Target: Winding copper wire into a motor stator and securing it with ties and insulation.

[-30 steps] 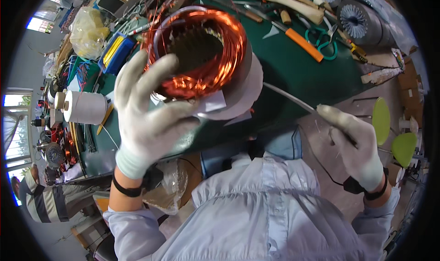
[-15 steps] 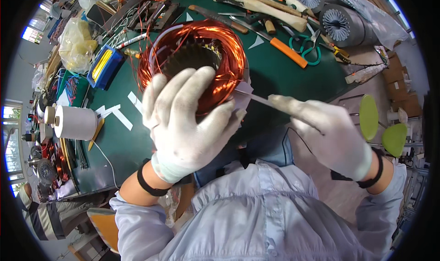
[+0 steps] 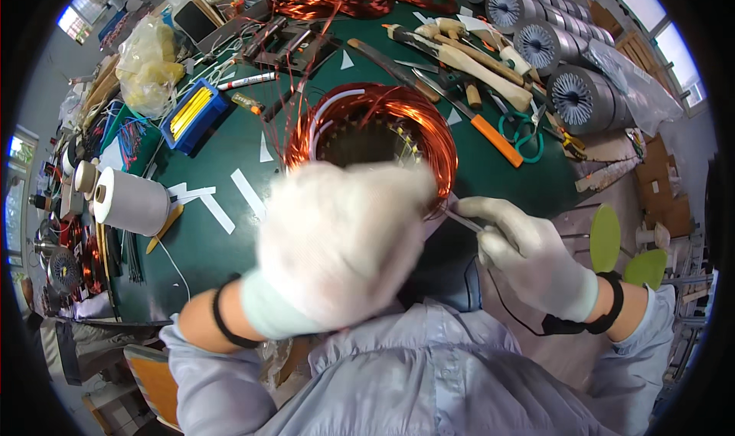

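A stator ring wound with copper wire (image 3: 442,130) stands on the green table (image 3: 222,256), with pale sleeving along its upper left rim. In front of it my gloved left hand (image 3: 341,241) is raised and smeared by motion; its fingers cannot be made out, and it hides the ring's near side. My gloved right hand (image 3: 532,252) is closed on a thin, pale, flat strip-like tool (image 3: 462,220), whose tip meets the windings at the ring's near right edge. A dark cord hangs from the band at my right wrist.
Right of the ring lie an orange-handled tool (image 3: 496,140), green-handled scissors (image 3: 521,136) and wooden mallets (image 3: 490,76). Grey lamination stacks (image 3: 578,99) line the right edge. At left are a white thread spool (image 3: 132,202), a blue box of yellow sticks (image 3: 191,116) and white paper strips (image 3: 249,195).
My left hand has lifted off the ring's near side and blurs. My right hand has drawn closer to the ring with the strip-like tool. The whole view has shifted.
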`<state>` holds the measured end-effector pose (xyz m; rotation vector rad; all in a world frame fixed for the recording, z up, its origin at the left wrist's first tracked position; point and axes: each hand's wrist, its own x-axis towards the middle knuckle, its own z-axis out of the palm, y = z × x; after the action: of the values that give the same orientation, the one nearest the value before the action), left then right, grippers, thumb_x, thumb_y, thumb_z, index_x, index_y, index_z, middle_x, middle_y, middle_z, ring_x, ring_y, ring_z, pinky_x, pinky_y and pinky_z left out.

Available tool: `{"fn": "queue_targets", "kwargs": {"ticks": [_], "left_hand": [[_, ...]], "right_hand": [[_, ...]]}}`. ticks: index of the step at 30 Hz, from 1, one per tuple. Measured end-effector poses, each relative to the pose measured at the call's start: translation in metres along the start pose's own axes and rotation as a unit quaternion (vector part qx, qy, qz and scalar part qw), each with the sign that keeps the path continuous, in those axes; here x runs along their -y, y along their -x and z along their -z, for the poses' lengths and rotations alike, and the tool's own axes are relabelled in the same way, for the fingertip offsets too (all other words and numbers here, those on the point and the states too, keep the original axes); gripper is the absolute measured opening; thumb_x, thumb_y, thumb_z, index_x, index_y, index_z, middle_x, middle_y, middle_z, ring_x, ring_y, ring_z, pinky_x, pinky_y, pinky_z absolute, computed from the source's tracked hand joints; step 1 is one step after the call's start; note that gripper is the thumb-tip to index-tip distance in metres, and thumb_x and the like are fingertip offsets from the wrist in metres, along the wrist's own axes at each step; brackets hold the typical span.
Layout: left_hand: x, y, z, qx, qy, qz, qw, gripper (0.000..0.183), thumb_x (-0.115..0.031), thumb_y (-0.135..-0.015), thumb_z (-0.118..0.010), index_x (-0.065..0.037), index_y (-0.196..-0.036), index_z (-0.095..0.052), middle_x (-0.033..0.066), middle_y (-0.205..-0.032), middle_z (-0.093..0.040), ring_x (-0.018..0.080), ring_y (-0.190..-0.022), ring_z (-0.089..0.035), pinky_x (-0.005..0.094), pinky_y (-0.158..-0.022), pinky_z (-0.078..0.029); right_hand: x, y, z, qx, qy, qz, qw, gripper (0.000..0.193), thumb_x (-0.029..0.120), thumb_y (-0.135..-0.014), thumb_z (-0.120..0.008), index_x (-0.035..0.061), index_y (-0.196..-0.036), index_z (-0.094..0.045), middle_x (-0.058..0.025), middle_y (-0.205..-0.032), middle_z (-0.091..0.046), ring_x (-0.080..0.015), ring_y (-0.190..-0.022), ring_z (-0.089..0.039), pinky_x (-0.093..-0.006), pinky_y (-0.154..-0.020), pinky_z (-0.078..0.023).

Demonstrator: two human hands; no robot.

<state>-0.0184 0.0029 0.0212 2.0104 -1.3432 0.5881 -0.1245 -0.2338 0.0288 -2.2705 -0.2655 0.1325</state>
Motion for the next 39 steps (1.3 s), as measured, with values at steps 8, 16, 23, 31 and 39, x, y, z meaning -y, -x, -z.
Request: {"fn": "queue_targets", "kwargs": {"ticks": [8, 16, 23, 31, 39], "left_hand": [[0.103, -0.081, -0.01, 0.249, 0.16, 0.021, 0.955, 0.038, -0.006, -0.077, -0.076, -0.006, -0.115, -0.07, 0.0141, -0.111, -0.066, 0.036, -0.108, -0.063, 0.0407, -0.095, -0.052], [0.097, -0.063, -0.017, 0.174, 0.193, 0.077, 0.963, 0.035, -0.003, -0.075, -0.078, -0.011, -0.109, -0.075, 0.0113, -0.098, -0.067, 0.0348, -0.093, -0.067, 0.0424, -0.081, -0.054], [0.077, -0.067, -0.019, 0.165, 0.215, 0.138, 0.953, 0.036, 0.001, -0.074, -0.078, -0.007, -0.109, -0.075, 0.0112, -0.097, -0.068, 0.0312, -0.096, -0.068, 0.0387, -0.083, -0.054], [0.02, -0.037, 0.014, -0.102, -0.167, 0.08, 0.977, 0.03, -0.001, -0.085, -0.075, -0.005, -0.115, -0.072, 0.0126, -0.113, -0.072, 0.0332, -0.102, -0.07, 0.0375, -0.088, -0.055], [-0.047, 0.0, -0.066, -0.024, -0.304, -0.004, 0.952, 0.016, -0.016, -0.075, -0.071, -0.013, -0.091, -0.071, 0.0045, -0.134, -0.063, 0.0313, -0.13, -0.052, 0.056, -0.105, -0.042]], "right_hand": [[-0.02, 0.004, 0.01, 0.117, 0.03, -0.052, 0.991, 0.02, 0.005, -0.102, -0.053, 0.0042, -0.122, -0.058, -0.0156, -0.072, -0.062, -0.0328, -0.062, -0.067, -0.0418, -0.059, -0.053], [-0.053, 0.007, -0.005, 0.125, 0.087, -0.028, 0.988, 0.027, 0.01, -0.09, -0.063, 0.0005, -0.115, -0.061, -0.015, -0.077, -0.063, -0.0387, -0.069, -0.064, -0.047, -0.063, -0.053], [-0.11, 0.002, -0.03, 0.044, 0.033, 0.091, 0.994, 0.022, 0.014, -0.087, -0.061, 0.0029, -0.106, -0.065, -0.013, -0.079, -0.065, -0.0393, -0.069, -0.063, -0.0478, -0.063, -0.053], [-0.094, -0.019, 0.007, -0.093, 0.232, 0.19, 0.95, 0.016, 0.017, -0.092, -0.068, 0.0057, -0.104, -0.07, -0.0118, -0.084, -0.069, -0.0316, -0.071, -0.068, -0.0403, -0.061, -0.054], [-0.07, 0.014, 0.009, -0.133, 0.101, 0.117, 0.979, 0.02, 0.014, -0.1, -0.058, 0.0014, -0.112, -0.068, -0.0172, -0.102, -0.071, -0.0338, -0.091, -0.071, -0.0397, -0.077, -0.057]]}}
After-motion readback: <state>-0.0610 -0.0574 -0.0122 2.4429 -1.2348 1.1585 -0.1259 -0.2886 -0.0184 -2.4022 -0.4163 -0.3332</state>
